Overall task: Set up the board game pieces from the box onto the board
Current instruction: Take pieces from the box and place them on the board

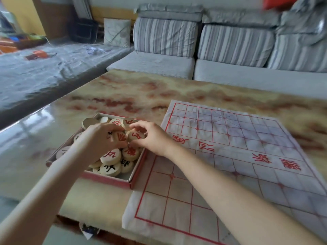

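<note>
Two hands work in the box (106, 180) at once. The board (230, 138) lies just to the right of them on the desk (123, 89), with no disc set on it yet. The right hand (152, 138) has a narrow grip: forefinger above and thumb below curl round a red-marked piece (137, 136) on top of the heap of pieces (110, 156). The left hand (99, 138), just beside it, lays curled fingers over a neighbouring disc (120, 137) (its palm side is turned away, so I cannot tell whether that grip holds the disc or only touches it). To do this step well, I judge it best to take one disc per hand by its rim and lift it straight up, clear of the heap, so that neighbours are not dragged over the box wall. Then check the character and carry it rightward to a line crossing. The board looks thin and creased, so a disc should be set down, not slid.
</note>
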{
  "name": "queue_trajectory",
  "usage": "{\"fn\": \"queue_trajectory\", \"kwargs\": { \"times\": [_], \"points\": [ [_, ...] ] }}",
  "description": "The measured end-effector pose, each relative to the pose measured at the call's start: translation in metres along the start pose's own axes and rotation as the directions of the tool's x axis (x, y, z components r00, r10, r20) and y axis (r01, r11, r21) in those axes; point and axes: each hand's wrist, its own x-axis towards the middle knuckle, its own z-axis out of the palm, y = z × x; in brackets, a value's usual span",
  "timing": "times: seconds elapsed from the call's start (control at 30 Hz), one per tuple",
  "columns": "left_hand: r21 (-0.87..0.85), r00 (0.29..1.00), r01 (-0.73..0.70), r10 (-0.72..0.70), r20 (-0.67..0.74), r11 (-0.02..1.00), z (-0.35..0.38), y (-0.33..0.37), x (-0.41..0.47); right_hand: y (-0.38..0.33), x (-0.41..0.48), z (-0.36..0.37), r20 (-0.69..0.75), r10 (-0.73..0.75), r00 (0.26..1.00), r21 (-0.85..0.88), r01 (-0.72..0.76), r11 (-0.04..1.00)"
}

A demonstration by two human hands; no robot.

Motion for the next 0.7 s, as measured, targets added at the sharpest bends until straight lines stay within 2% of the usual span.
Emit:
{"fn": "queue_trajectory", "kwargs": {
  "times": [0.1,0.37,0.53,0.7],
  "points": [
    [-0.020,1.000,-0.006,0.006,-0.001,1.000,-0.002,0.002,-0.006,-0.008,-0.006,0.006,-0.054,0.044,0.998,-0.029,-0.045,0.999],
    [-0.018,0.994,-0.004,0.002,-0.110,1.000,-0.013,0.012,-0.022,-0.032,-0.031,0.011,-0.118,0.073,0.990,-0.008,-0.075,0.997],
    [-0.133,0.983,-0.003,-0.022,-0.185,0.991,-0.029,0.014,-0.038,-0.051,-0.045,0.011,-0.146,0.077,0.986,0.029,-0.073,0.997],
    [-0.323,0.974,-0.022,-0.053,-0.219,0.946,-0.041,0.014,-0.053,-0.064,-0.064,0.014,-0.164,0.060,0.985,0.087,-0.046,0.995]
  ]
}}
